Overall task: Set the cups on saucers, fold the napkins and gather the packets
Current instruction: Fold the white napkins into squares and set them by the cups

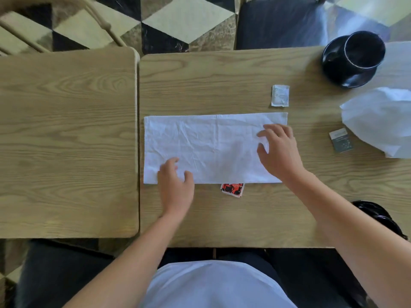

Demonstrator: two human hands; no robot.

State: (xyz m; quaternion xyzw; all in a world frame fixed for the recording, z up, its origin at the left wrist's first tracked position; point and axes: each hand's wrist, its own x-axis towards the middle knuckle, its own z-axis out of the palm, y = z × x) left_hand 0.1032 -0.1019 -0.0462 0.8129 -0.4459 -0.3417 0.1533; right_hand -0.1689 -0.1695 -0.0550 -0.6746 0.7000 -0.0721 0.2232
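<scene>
Napkin (206,150) half-folded, both hands flat on it.
Left hand (175,183) and right hand (278,150) spread loose, gripping nothing; the cloth under them looks thin, limp, crease-prone — best pinched at the corners. A red packet (232,189) peeks out between the wrists.

A single head-worn wide-angle view looks steeply down from above the counter's (244,85) near edge, close over it, facing its far edge, with tiled floor (178,21) visible beyond.
</scene>
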